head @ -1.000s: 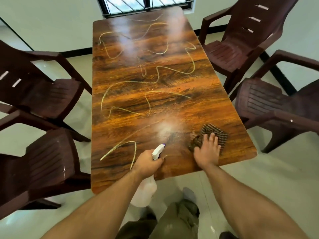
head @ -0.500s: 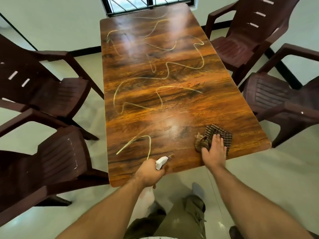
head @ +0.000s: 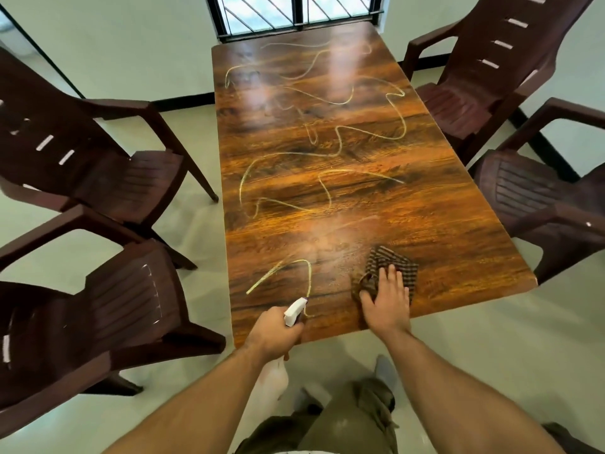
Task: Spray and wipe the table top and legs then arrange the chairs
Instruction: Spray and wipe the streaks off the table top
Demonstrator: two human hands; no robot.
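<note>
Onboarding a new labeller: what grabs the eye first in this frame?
Yellowish squiggly lines run across most of the glossy wooden table top. At its near edge the left hand grips a white spray bottle and the right hand presses flat on a checked cloth.
</note>
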